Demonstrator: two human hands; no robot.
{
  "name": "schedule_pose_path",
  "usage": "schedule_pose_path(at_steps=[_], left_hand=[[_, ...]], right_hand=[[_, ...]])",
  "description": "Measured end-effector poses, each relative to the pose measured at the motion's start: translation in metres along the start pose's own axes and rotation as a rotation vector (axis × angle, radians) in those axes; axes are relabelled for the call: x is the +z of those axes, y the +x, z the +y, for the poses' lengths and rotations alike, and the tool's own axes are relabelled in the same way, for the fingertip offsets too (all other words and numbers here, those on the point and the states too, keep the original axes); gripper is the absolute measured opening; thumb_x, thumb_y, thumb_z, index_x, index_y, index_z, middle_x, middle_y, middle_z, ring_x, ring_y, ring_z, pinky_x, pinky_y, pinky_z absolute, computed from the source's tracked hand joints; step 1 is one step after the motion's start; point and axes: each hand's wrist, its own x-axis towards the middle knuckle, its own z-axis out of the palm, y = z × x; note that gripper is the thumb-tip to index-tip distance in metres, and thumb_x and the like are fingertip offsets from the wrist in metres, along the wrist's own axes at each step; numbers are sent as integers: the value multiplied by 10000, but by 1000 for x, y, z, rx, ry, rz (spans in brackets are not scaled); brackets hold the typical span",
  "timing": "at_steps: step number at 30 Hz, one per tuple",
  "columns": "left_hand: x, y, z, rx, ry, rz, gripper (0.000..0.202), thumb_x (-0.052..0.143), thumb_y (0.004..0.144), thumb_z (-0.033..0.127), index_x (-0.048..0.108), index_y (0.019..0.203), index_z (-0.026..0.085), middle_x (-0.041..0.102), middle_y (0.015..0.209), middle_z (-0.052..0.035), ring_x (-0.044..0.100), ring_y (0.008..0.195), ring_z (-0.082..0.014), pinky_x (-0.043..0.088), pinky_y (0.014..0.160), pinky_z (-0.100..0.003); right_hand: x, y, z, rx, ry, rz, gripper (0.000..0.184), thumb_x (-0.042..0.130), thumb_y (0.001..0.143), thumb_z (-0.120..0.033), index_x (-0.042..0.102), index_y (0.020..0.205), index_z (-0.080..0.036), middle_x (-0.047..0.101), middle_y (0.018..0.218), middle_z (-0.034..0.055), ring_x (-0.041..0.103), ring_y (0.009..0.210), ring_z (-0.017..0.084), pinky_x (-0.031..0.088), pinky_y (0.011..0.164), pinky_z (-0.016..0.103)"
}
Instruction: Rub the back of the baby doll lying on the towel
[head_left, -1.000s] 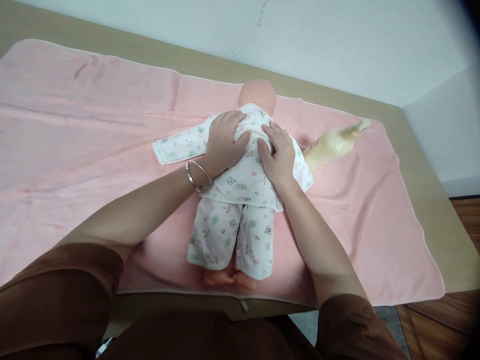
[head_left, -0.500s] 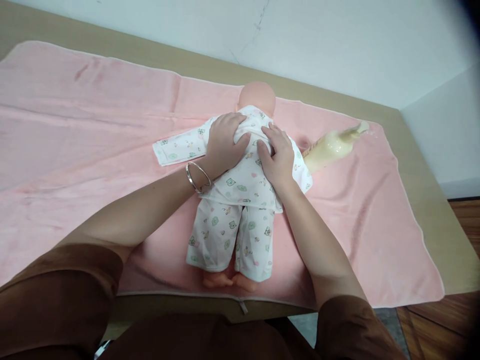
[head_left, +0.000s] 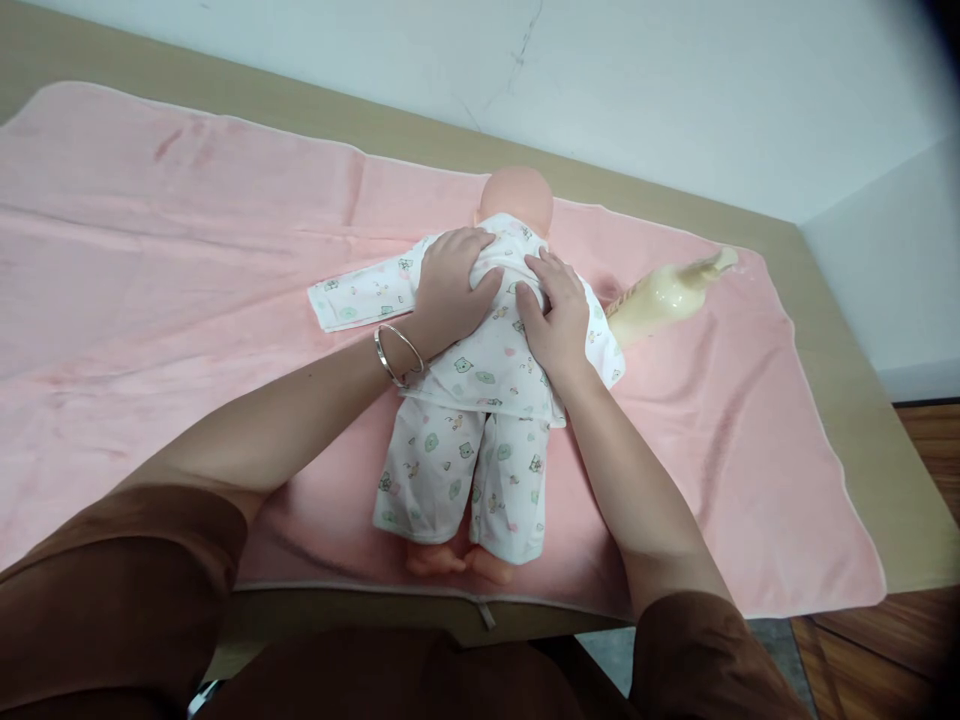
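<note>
Pale wall behind; tan bench (head_left: 855, 380) under a pink towel (head_left: 187, 250). Face down mid-towel, feet at its front edge: doll (head_left: 465, 470) in a printed shirt (head_left: 487, 365). Left hand (head_left: 450, 285) cupped over a shirt fold at the upper back; grip pinching or not, cannot tell. Right hand (head_left: 555, 315) flat just beside, grip spread.

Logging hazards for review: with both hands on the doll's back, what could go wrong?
1. The doll lies with its feet at the near edge of the towel; a pull toward the person might slide it off the table.
2. The shirt bunches between the left hand and right hand; tugging might snag the bare arm.
</note>
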Motion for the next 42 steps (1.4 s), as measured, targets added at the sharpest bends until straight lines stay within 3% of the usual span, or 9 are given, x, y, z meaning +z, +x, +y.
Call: schedule_pose_path(at_steps=[10, 22, 26, 33, 42], left_hand=[[0, 0, 0, 2, -10, 5, 390, 528, 904, 351, 618, 1269, 247, 654, 1350, -83, 569, 1295, -317, 406, 1171, -501], [2, 1, -4, 6, -25, 0, 568, 383, 964, 671, 600, 1260, 237, 644, 1352, -84, 559, 1282, -299, 414, 1170, -528], [1, 0, -1, -1, -27, -10, 554, 379, 969, 643, 588, 1276, 231, 636, 1366, -96, 553, 1307, -303, 399, 1174, -515], [5, 2, -8, -25, -27, -13, 504, 416, 944, 637, 581, 1263, 283, 641, 1365, -31, 545, 1289, -251, 403, 1189, -502], [-1, -1, 7, 14, -9, 59, 432, 520, 863, 289, 650, 1240, 124, 692, 1304, -108, 598, 1232, -250, 439, 1138, -437]], right_hand=[[-1, 0, 0, 15, 26, -18, 442, 441, 1015, -553, 633, 1306, -282, 635, 1451, 78, 540, 1405, 296, 385, 1201, 592], [-1, 0, 0, 6, 11, -9, 440, 454, 1013, -551, 649, 1290, -269, 651, 1435, 84, 561, 1390, 297, 389, 1205, 589], [-1, 0, 1, 0, 11, -10, 424, 455, 1014, -550, 641, 1292, -290, 652, 1433, 63, 568, 1384, 291, 407, 1193, 592], [0, -1, 3, 25, 47, -37, 442, 429, 1014, -571, 618, 1319, -312, 619, 1470, 48, 515, 1430, 298, 334, 1237, 612], [-2, 0, 1, 37, -3, -80, 478, 377, 1026, -572, 591, 1357, -303, 591, 1497, 46, 489, 1451, 288, 314, 1249, 594]])
